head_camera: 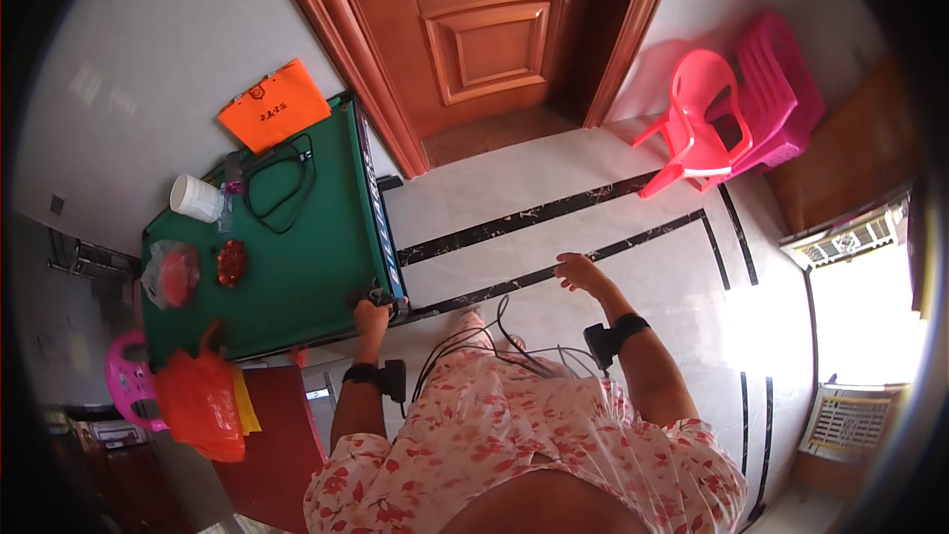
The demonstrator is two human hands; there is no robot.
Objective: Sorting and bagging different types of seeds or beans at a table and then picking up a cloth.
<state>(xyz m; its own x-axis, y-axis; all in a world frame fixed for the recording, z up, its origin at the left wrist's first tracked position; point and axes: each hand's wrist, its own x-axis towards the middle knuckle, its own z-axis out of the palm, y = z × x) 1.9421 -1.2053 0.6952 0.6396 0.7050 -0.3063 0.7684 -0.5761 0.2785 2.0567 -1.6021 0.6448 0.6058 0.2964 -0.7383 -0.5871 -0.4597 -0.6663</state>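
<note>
My left hand [371, 317] is at the near right corner of a green-topped toy billiard table [326, 237], its fingers around a small dark object [378, 297] that I cannot make out. My right hand [582, 274] hangs over the tiled floor, fingers apart and slightly curled, holding nothing. On the table lie a looped black cable [311, 193], an orange paper bag [274, 107], a white plastic tub [196, 198], a shiny red packet [231, 263] and a clear plastic bag [170, 274] with something red inside.
A red plastic bag [200, 404] covers the table's near left corner, beside a dark red surface [267, 445]. A pink stool [126, 378] stands at the left. Plastic armchairs [700, 115] stand by the right wall, a wooden door [489, 44] ahead. Black cables [511, 345] hang before my body.
</note>
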